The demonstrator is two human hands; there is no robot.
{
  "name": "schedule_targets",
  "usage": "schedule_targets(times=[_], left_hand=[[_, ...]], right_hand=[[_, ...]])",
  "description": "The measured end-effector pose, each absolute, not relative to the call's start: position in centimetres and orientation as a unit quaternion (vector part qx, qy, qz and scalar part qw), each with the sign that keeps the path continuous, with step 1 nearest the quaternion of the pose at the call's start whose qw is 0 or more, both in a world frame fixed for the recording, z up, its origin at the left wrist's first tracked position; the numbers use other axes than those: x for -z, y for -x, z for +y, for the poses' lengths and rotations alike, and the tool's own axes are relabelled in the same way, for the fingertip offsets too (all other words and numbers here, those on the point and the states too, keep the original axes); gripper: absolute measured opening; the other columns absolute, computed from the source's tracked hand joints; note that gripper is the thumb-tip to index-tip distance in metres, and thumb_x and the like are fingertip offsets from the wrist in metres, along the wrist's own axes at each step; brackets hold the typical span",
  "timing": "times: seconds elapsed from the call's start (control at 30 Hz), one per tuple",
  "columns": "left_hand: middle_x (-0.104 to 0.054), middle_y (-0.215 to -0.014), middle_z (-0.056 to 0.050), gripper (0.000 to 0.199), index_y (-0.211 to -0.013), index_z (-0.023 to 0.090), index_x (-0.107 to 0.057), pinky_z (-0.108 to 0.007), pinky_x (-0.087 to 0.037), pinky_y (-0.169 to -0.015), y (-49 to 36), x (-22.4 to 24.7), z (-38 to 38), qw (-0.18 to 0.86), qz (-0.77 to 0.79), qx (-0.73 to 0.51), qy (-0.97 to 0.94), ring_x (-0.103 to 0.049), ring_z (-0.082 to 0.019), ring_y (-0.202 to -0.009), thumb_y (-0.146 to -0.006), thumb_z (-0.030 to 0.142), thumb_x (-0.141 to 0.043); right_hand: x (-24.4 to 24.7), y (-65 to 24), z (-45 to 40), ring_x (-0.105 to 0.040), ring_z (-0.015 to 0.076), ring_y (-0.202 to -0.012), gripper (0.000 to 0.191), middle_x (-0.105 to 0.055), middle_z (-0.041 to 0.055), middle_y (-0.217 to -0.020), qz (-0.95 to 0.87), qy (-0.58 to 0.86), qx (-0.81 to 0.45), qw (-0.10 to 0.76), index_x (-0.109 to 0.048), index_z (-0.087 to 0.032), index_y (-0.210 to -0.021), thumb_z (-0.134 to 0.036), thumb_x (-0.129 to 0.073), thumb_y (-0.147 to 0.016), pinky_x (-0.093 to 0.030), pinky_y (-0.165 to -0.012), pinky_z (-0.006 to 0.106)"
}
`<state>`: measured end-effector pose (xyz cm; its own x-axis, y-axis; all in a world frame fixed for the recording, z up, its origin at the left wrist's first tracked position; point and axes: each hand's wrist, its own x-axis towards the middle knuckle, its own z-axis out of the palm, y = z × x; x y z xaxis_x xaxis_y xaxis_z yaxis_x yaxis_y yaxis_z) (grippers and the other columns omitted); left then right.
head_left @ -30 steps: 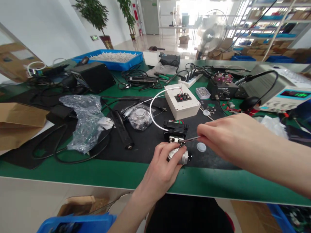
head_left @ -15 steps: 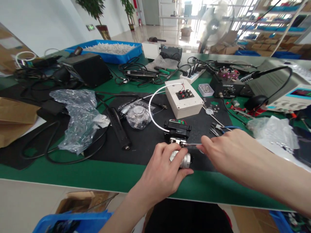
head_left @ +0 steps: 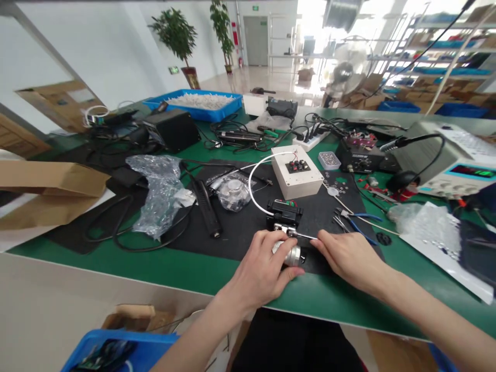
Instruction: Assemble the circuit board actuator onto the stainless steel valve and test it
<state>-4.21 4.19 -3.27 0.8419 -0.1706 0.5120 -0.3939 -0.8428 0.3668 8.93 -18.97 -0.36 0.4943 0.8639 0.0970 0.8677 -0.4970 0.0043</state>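
Observation:
My left hand (head_left: 267,263) wraps around a silver metal cylinder (head_left: 295,255) near the front of the black mat. Just behind it a metal bracket (head_left: 282,228) joins a black housing (head_left: 285,212) with a green circuit board inside. Closed around a thin metal tool (head_left: 306,236), my right hand (head_left: 344,253) holds the tip against the bracket from the right. The handle end is hidden in my fingers, so its exact kind is unclear. A white cable (head_left: 251,182) runs from the housing to a beige box (head_left: 297,181) with red and black terminals.
Blue-handled pliers (head_left: 358,219) lie right of my right hand. Left are a black handheld stick (head_left: 207,209), bubble wrap (head_left: 155,194) and a bagged round part (head_left: 233,194). A small tray of screws (head_left: 329,160) stands beyond, near a power supply (head_left: 449,160).
The camera view has tilted up and shifted left. My left hand keeps its hold on the cylinder, while my right hand and the tool have swung lower, toward me.

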Motion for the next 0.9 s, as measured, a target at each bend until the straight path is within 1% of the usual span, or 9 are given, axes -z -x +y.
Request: schedule_targets(times=[0.1, 0.17, 0.2, 0.3, 0.4, 0.5, 0.6, 0.77, 0.9], left_hand=[[-0.060, -0.130, -0.013, 0.040, -0.136, 0.018, -0.056, -0.043, -0.049, -0.107, 4.4, 2.9, 4.0, 0.306, -0.070, -0.301, -0.901, -0.055, -0.026, -0.122, -0.103, 0.037, -0.068], [-0.064, -0.122, -0.010, 0.022, -0.122, 0.019, -0.061, -0.041, -0.048, -0.103, 4.2, 2.6, 4.0, 0.334, 0.046, -0.322, -0.885, -0.058, -0.024, -0.116, -0.107, 0.035, -0.060], [-0.065, -0.116, -0.008, 0.019, -0.114, 0.020, -0.064, -0.041, -0.048, -0.101, 4.1, 2.5, 4.0, 0.334, 0.094, -0.310, -0.885, -0.060, -0.024, -0.111, -0.108, 0.036, -0.057], [-0.069, -0.104, -0.005, 0.028, -0.100, 0.022, -0.068, -0.041, -0.048, -0.094, 3.3, 2.1, 3.9, 0.319, 0.149, -0.232, -0.907, -0.061, -0.024, -0.102, -0.110, 0.042, -0.051], [-0.071, -0.101, -0.005, 0.028, -0.094, 0.023, -0.070, -0.040, -0.048, -0.092, 2.8, 1.6, 3.5, 0.296, 0.163, -0.218, -0.916, -0.063, -0.025, -0.101, -0.108, 0.039, -0.053], [-0.072, -0.099, -0.006, 0.022, -0.090, 0.022, -0.071, -0.040, -0.048, -0.087, 2.6, 1.0, 2.9, 0.273, 0.173, -0.239, -0.916, -0.064, -0.025, -0.099, -0.104, 0.033, -0.058], [-0.071, -0.096, -0.006, 0.018, -0.085, 0.021, -0.069, -0.041, -0.048, -0.083, 2.2, 0.7, 2.6, 0.295, 0.191, -0.246, -0.903, -0.064, -0.026, -0.098, -0.099, 0.029, -0.063], [-0.071, -0.089, -0.005, 0.017, -0.079, 0.021, -0.069, -0.039, -0.049, -0.081, 1.8, 0.9, 2.6, 0.349, 0.223, -0.257, -0.873, -0.066, -0.024, -0.091, -0.095, 0.028, -0.068], [-0.073, -0.098, -0.004, 0.013, -0.090, 0.020, -0.073, -0.040, -0.052, -0.087, 2.8, 1.5, 2.4, 0.367, 0.207, -0.265, -0.867, -0.067, -0.024, -0.097, -0.099, 0.027, -0.066]], right_hand=[[-0.9, -8.6, -20.5, -0.075, 0.0223, -0.071, 0.027, -0.075, 0.0019, -0.081, -0.479, 0.874, 0.041, 0.069, -0.057, -0.022, -0.110, -0.039, -0.038, -0.117, -0.033, -0.059, 0.032], [-2.0, -8.3, -21.6, -0.076, 0.0227, -0.076, 0.022, -0.078, 0.0025, -0.092, -0.456, 0.882, 0.042, 0.109, -0.055, -0.023, -0.123, -0.039, -0.041, -0.115, -0.041, -0.063, 0.032], [-2.7, -8.2, -22.1, -0.077, 0.0227, -0.079, 0.022, -0.079, 0.0028, -0.097, -0.448, 0.884, 0.041, 0.126, -0.054, -0.023, -0.126, -0.038, -0.042, -0.115, -0.045, -0.066, 0.032], [-5.2, -7.9, -22.9, -0.077, 0.0214, -0.085, 0.020, -0.079, 0.0032, -0.107, -0.442, 0.881, 0.040, 0.162, -0.055, -0.025, -0.126, -0.036, -0.046, -0.113, -0.050, -0.070, 0.031], [-7.7, -7.7, -22.4, -0.077, 0.0194, -0.078, 0.016, -0.080, 0.0009, -0.103, -0.445, 0.875, 0.055, 0.180, -0.059, -0.026, -0.122, -0.035, -0.054, -0.110, -0.050, -0.066, 0.029], [-9.9, -7.4, -20.8, -0.075, 0.0186, -0.072, 0.012, -0.080, -0.0010, -0.096, -0.451, 0.866, 0.088, 0.196, -0.065, -0.026, -0.109, -0.035, -0.066, -0.103, -0.049, -0.062, 0.029], [-11.1, -7.2, -18.7, -0.076, 0.0184, -0.073, 0.013, -0.080, -0.0010, -0.090, -0.452, 0.854, 0.112, 0.232, -0.068, -0.025, -0.102, -0.035, -0.075, -0.098, -0.051, -0.063, 0.028], [-11.3, -7.4, -14.9, -0.071, 0.0164, -0.066, 0.021, -0.077, -0.0013, -0.084, -0.448, 0.836, 0.154, 0.279, -0.069, -0.023, -0.113, -0.030, -0.079, -0.095, -0.051, -0.064, 0.026], [-11.3, -7.8, -11.6, -0.072, 0.0173, -0.071, 0.017, -0.077, 0.0002, -0.085, -0.469, 0.820, 0.177, 0.274, -0.068, -0.021, -0.113, -0.030, -0.073, -0.100, -0.047, -0.066, 0.026]])
